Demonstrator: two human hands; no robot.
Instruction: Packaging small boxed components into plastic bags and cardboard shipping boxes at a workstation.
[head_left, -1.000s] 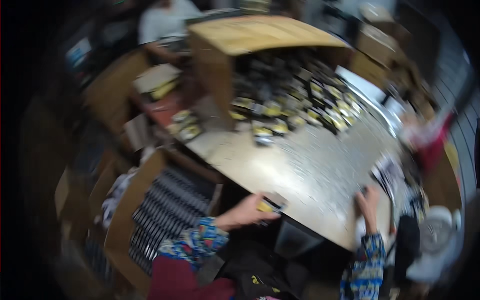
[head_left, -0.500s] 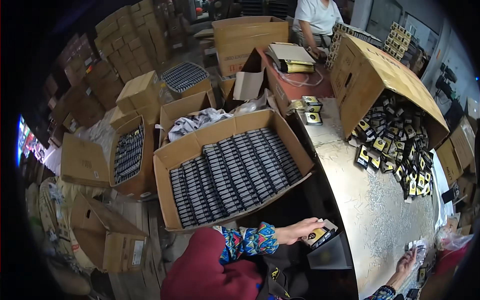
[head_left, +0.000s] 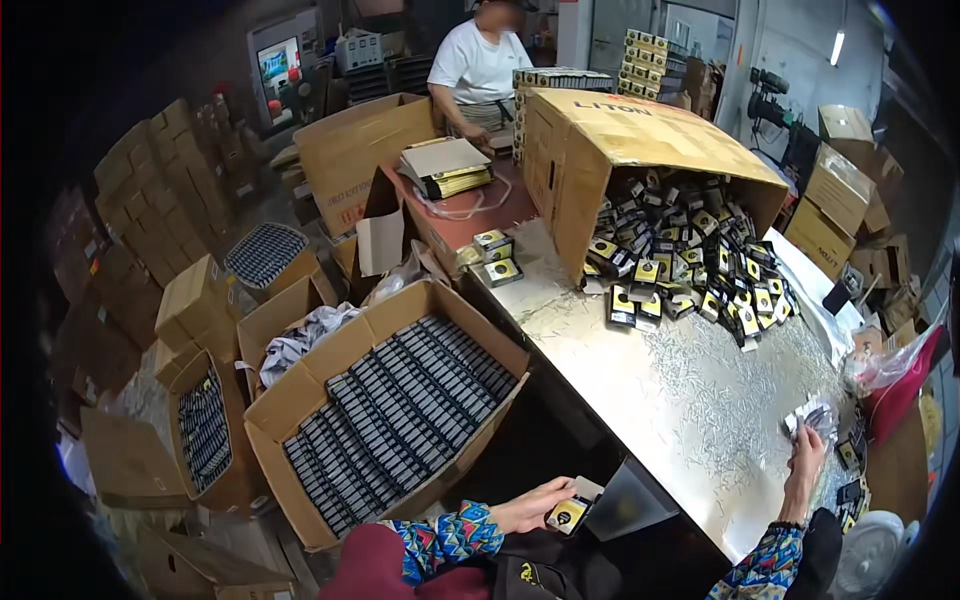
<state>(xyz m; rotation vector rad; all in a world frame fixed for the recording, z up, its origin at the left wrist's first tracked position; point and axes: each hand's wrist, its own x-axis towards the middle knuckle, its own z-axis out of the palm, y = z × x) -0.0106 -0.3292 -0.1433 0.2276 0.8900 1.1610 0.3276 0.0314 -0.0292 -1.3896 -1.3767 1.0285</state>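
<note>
"Beside the grey bin (head_left: pixel 632 502), what does the left hand (head_left: pixel 535 508) have?"

"A small box (head_left: pixel 567 516), yellow and black, with a pale flap (head_left: pixel 588 488) standing up. The grip is narrow, closed round the box's left side. The fingers cover part of it, and I can't see inside."

"And the right hand (head_left: pixel 803 462)?"

"Over the right side of the tabletop (head_left: pixel 590 345), fingertips at some pale slips (head_left: pixel 812 413). I can't tell whether that grip pinches them or only touches; they're too small to make out."

"Any writing?"

"Bold dark letters run across the top of the tilted carton (head_left: pixel 650 125), with some red near its far edge. The held box shows a dark round mark on yellow; its finer print is too small to read. The loose boxes (head_left: pixel 690 270) spilling from the carton have yellow faces too."

"What's hidden?"

"The tilted carton's depths, behind the heap and in shadow. In the open carton (head_left: pixel 270 425) at left, the packs (head_left: pixel 410 405) stand in tight rows, mostly just their upper edges showing. The right sleeve (head_left: pixel 765 565) is cut off below, and the co-worker (head_left: pixel 480 65) in white is partly behind the tabletop's load."
</note>
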